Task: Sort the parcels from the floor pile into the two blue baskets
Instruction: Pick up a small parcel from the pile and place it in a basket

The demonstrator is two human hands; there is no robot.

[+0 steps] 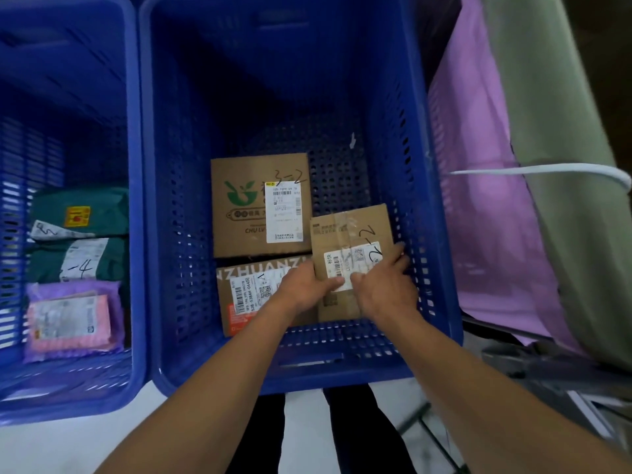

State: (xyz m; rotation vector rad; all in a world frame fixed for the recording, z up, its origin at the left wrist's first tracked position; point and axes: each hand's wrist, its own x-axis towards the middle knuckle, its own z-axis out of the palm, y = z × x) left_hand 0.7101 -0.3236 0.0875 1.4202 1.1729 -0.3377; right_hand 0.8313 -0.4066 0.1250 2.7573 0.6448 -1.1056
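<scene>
A: Hands?
B: Both are reaching over the near rim of the right basket [441, 206]. Left hand [304, 285] and right hand [386, 285] are sitting close together, clamping the small box [352, 234], thumbs pressing on its label.
A: Where is it sitting?
B: Near-right corner, its right edge running just beside the perforated wall and overlapping the near box [246, 295]. Logo box [253, 203] is lying just beyond. Far half of the floor is showing bare.
A: Left basket [133, 165]?
B: Pink mailer [71, 323] near, green bags [85, 241] behind.
</scene>
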